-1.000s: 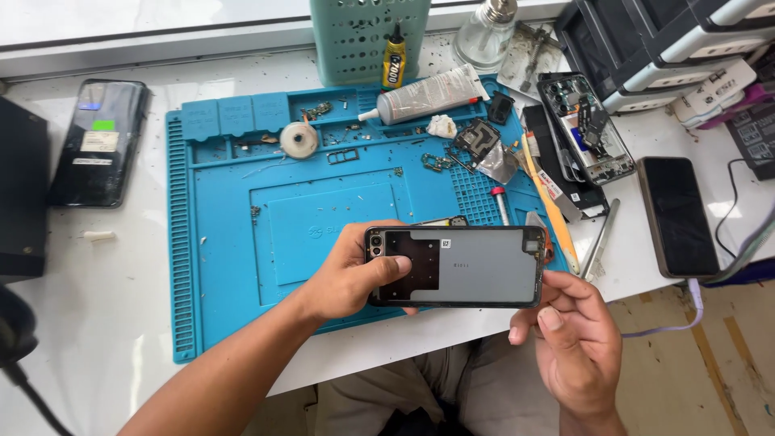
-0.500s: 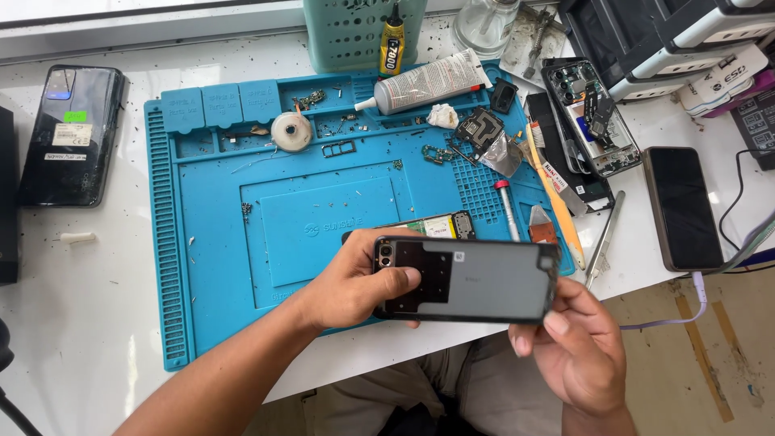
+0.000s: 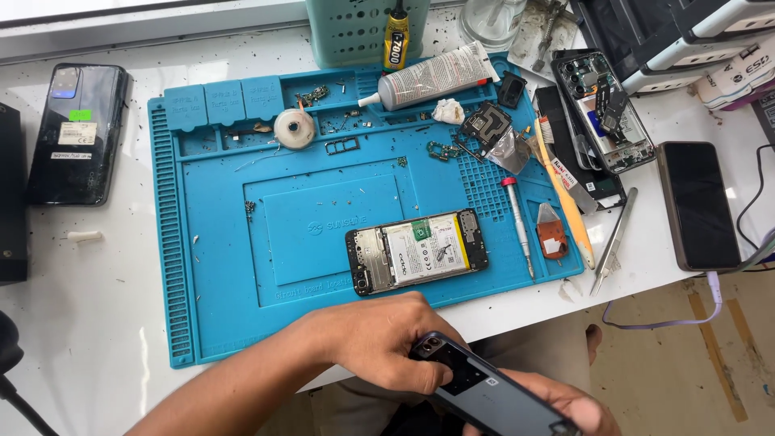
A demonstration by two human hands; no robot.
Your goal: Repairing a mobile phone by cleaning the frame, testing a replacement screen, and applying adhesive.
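Holding the dark back cover [image 3: 492, 396] low at the near edge of the tabletop [image 3: 97, 307], you have your left hand [image 3: 379, 343] closed over its camera end, thumb pressed beside the lens cutout. Your right hand [image 3: 557, 408] sits just right of that, cupped under the cover's other end with the fingers wrapped up its far side; much of that hand is cut off by the frame edge. Both hands are closed on the cover, which is tilted and lifted clear of the blue mat [image 3: 226, 266].

Just beyond your left hand, on the mat, lies the opened phone [image 3: 416, 252], its battery and boards showing. Further right of it rest a screwdriver [image 3: 517, 226] and, past your right hand's side, tweezers [image 3: 612, 242].

You appear to be in the step of handling the removed cover, apart from the phone body. Any next move calls for a steady two-handed grip, keeping the thin panel flat and unbent.
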